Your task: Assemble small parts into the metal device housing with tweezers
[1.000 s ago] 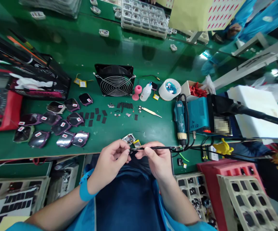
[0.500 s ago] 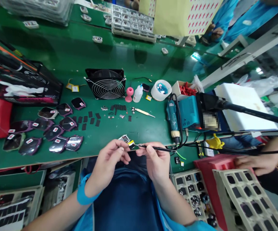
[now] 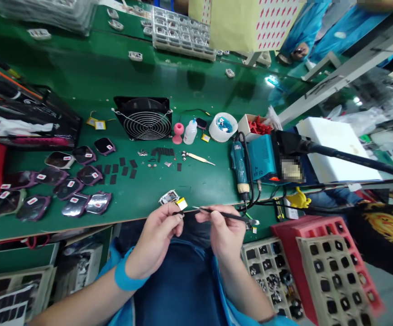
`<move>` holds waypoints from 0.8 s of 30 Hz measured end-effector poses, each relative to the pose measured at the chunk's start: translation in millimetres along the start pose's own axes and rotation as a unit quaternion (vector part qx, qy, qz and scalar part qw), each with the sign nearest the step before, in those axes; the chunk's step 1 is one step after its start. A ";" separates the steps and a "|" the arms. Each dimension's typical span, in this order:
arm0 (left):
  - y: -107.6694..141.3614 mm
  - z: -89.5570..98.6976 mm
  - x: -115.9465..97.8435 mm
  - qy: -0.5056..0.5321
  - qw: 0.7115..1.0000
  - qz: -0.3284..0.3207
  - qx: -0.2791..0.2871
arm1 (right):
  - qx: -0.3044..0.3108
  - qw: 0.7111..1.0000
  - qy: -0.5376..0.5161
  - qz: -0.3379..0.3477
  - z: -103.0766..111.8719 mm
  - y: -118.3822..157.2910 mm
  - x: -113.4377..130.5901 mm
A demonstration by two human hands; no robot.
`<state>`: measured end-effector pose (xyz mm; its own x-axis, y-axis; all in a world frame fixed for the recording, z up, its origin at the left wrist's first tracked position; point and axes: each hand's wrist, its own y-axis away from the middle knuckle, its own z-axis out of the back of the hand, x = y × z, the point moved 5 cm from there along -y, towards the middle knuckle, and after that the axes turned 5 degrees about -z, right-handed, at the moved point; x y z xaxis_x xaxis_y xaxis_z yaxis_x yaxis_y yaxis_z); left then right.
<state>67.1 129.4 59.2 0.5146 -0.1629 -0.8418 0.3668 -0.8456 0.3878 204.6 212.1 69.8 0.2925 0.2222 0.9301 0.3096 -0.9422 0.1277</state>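
Note:
My left hand, with a blue band at the wrist, is closed in a pinch near the bench's front edge. A small black piece shows between its thumb and forefinger; its kind is unclear. My right hand grips dark tweezers, their pale tip pointing left toward the left fingertips, a short gap apart. Just beyond the left hand, a small open watch case with electronics inside lies on the green bench. A yellow-and-silver battery sticks out at its right side, close to my left fingers.
Purple-framed watch faces and black pads lie left. A fan, white bottle, white tub and wooden-handled tool stand or lie ahead. An electric screwdriver, soldering station and compartment trays are right.
The tweezers have drawn back right from the battery. My left hand has come slightly nearer me, with a black piece now in its fingers. The co-worker's hand has left the red tray at right.

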 end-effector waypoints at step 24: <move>5.3 18.2 -11.6 -0.265 0.960 -0.069 0.061 | 0.136 0.986 0.013 -0.091 -3.3 -7.6 -2.8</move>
<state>48.9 117.5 64.2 -0.0112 -0.2540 -0.9671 0.2925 -0.9257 0.2397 198.4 217.7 67.4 0.1883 0.3719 0.9090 0.5871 -0.7846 0.1994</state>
